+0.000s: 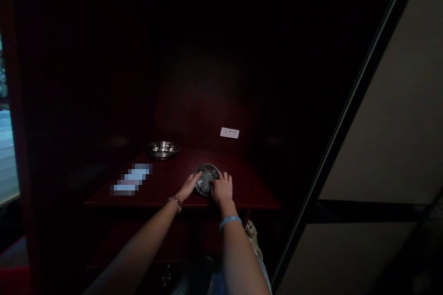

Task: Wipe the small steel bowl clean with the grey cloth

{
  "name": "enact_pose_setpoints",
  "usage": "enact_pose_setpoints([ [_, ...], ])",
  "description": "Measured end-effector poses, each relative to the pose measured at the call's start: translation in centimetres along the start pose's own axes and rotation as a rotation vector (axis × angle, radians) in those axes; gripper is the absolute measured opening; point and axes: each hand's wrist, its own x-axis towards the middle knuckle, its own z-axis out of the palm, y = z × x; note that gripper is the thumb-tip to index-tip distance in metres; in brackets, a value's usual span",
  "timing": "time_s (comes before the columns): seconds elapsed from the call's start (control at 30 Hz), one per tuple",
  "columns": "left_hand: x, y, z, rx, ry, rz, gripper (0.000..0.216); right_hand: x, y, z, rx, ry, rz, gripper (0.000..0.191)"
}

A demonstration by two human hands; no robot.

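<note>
A round metal bowl (206, 166) is near the front of a dark red shelf, tilted so that its inside faces me. My left hand (188, 186) grips its left rim, thumb over the edge. At the bowl's right side is my right hand (223, 187), fingers bent, the index finger and thumb reaching inside. A greyish patch (206, 179) shows in the bowl; whether it is a cloth or a reflection is unclear. What the right fingertips pinch, if anything, is hidden. Farther back on the left sit shiny metal bowls (163, 150), apparently stacked.
The dark red shelf (242, 196) ends in a front edge just below my hands. A pixelated light-blue item (133, 179) lies to the left. A white power socket (230, 132) is on the back wall. A pale panel (377, 124) slants along the right.
</note>
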Motion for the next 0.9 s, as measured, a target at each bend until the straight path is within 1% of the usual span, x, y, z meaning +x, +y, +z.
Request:
enact_pose_setpoints([
  [0.07,0.2,-0.2,0.0,-0.006,-0.013,0.005,0.049,0.1,-0.5,0.3,-0.012,-0.023,0.003,0.031],
  [0.13,0.3,-0.3,-0.1,0.0,-0.014,0.014,0.048,0.3,-0.9,0.5,0.024,-0.077,0.019,0.037],
  [0.27,0.3,-0.3,-0.1,0.024,0.038,0.051,0.048,0.4,-0.9,1.4,0.234,-0.237,0.005,0.056],
  [0.33,0.2,-0.2,-0.1,0.026,0.045,0.053,0.051,0.5,-0.9,2.1,0.332,-0.281,-0.019,0.062],
  [0.43,0.1,0.0,-0.2,0.023,0.014,0.058,0.055,0.5,-1.3,2.9,0.408,-0.267,-0.008,0.066],
  [0.53,0.0,0.2,-0.3,0.009,0.007,0.061,0.054,0.5,-2.2,2.8,0.482,-0.229,0.041,0.072],
  [0.63,-0.2,0.4,-0.5,-0.011,0.035,0.048,0.051,0.5,-2.8,2.5,0.598,-0.2,0.053,0.071],
  [0.77,-0.1,0.3,-0.5,-0.029,0.064,-0.005,0.053,0.5,-2.0,2.6,0.739,-0.153,-0.044,0.066],
  [0.83,0.0,0.1,-0.4,-0.04,0.083,-0.052,0.054,0.4,-1.0,2.7,0.814,-0.176,-0.083,0.058],
  [0.9,0.1,0.0,-0.3,-0.046,0.094,-0.085,0.054,0.3,0.0,2.5,0.853,-0.241,-0.091,0.05],
])
